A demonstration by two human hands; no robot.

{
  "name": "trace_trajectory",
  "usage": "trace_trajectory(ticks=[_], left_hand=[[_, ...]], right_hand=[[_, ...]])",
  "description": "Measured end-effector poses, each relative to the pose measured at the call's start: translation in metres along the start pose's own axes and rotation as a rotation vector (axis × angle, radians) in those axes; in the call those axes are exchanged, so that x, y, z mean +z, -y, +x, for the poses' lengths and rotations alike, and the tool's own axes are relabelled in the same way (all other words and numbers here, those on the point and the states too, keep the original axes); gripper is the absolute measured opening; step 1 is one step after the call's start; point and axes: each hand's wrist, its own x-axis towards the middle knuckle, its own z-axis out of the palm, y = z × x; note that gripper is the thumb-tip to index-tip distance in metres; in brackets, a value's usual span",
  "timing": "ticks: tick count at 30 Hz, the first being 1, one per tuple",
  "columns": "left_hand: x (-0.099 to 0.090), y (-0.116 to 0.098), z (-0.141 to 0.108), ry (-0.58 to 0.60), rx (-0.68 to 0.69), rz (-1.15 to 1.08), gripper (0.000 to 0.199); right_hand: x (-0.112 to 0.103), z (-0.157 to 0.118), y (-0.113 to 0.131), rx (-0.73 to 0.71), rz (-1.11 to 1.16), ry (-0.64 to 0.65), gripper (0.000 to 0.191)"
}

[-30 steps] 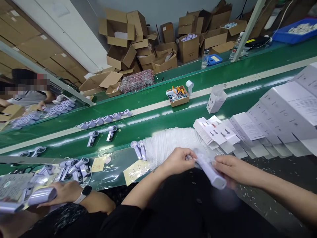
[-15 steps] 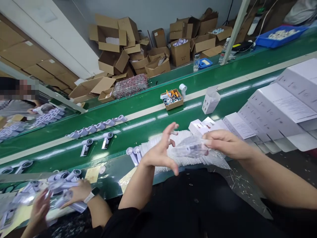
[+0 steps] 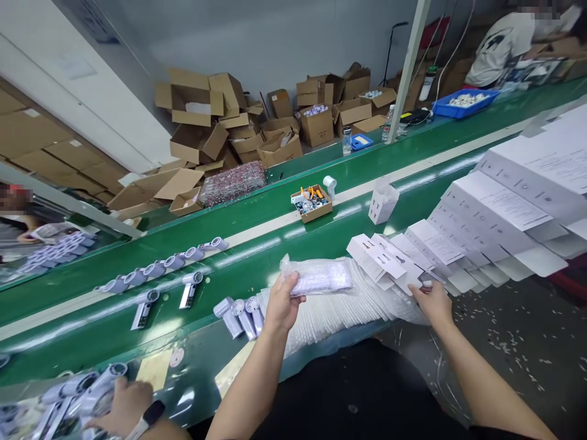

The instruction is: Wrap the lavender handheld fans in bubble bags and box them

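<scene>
My left hand (image 3: 283,302) is closed round one end of a pale purple handheld fan in a clear plastic bag (image 3: 323,278). It holds this bagged fan level above a long row of white plastic sleeves (image 3: 339,315). Off to the right, my right hand (image 3: 433,304) pinches the near edge of a white paper box (image 3: 408,272), the front one of a leaning row. Beside my left wrist, several unbagged purple fans (image 3: 243,318) lie at the end of the sleeves.
White cartons (image 3: 499,198) overlap along the right side. On the green belt (image 3: 257,250) are more fans (image 3: 174,261), an upright white box (image 3: 383,201) and a small parts carton (image 3: 314,205). A co-worker's hand (image 3: 126,406) reaches over fans at lower left.
The bagged fan has passed from my right hand to my left, which was open before. My right hand has moved down and right onto a white box. The view has turned slightly right.
</scene>
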Motion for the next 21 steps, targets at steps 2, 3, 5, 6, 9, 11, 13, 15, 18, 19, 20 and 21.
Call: trace_trajectory(ticks=[2,3,5,6,9,11,13,15,18,19,20,21], left_hand=[[-0.011,0.000,0.003,-0.052,-0.051,-0.041,0.035],[-0.015,0.001,0.005,-0.074,-0.064,-0.057,0.035],[-0.023,0.002,0.009,-0.112,-0.075,-0.085,0.035],[-0.026,0.002,0.012,-0.131,-0.075,-0.097,0.036],[-0.032,0.002,0.022,-0.184,-0.056,-0.138,0.035],[-0.031,0.000,0.030,-0.208,-0.025,-0.170,0.035],[-0.024,-0.002,0.040,-0.198,0.016,-0.193,0.035],[-0.009,-0.005,0.053,-0.149,0.066,-0.201,0.034],[0.027,-0.006,0.082,-0.044,0.131,-0.184,0.033],[0.040,-0.004,0.094,-0.024,0.147,-0.170,0.033],[0.053,-0.002,0.108,-0.019,0.162,-0.150,0.035],[0.065,0.001,0.122,-0.034,0.179,-0.123,0.037]], right_hand=[[0.007,-0.005,0.004,0.018,0.002,-0.025,0.035],[0.009,-0.010,0.008,0.008,-0.008,-0.009,0.034],[0.008,-0.023,0.018,-0.051,-0.016,0.031,0.032],[0.006,-0.030,0.024,-0.093,0.003,0.040,0.032],[-0.001,-0.047,0.049,-0.255,0.173,-0.018,0.028],[-0.005,-0.044,0.076,-0.387,0.327,-0.054,0.025],[-0.007,-0.023,0.115,-0.534,0.433,-0.051,0.021],[-0.002,0.013,0.161,-0.700,0.425,-0.007,0.018],[0.022,0.076,0.229,-0.920,0.232,0.152,0.022],[0.032,0.095,0.248,-0.961,0.154,0.235,0.022],[0.044,0.111,0.264,-0.988,0.093,0.309,0.022],[0.055,0.126,0.277,-1.002,0.054,0.369,0.021]])
